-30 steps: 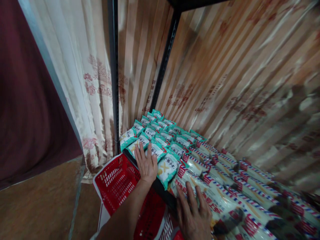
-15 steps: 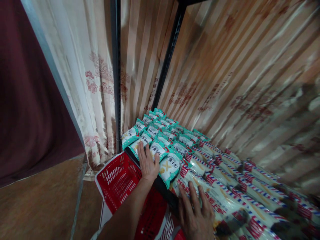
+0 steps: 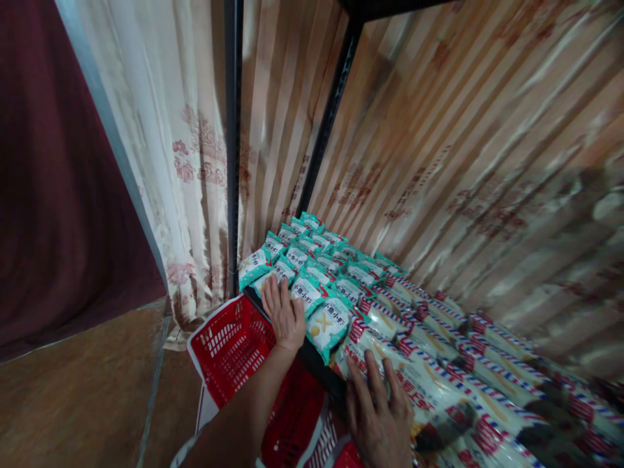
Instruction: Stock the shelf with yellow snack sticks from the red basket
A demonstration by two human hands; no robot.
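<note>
- Nearest us, our right hand (image 3: 383, 419) lies flat, fingers spread, on the red-and-blue striped packets (image 3: 439, 383).
- Below left sits the red basket (image 3: 229, 344).
- Farther on, our left hand (image 3: 284, 316) rests open on the teal packets (image 3: 316, 273) at the shelf's edge.

Two bare hands, left hand (image 3: 285, 317) with a long bare forearm, no watch or rings visible, right hand (image 3: 383, 419) bare to the wrist, edge of a pale garment behind the left fingers (image 3: 273, 296)
</note>
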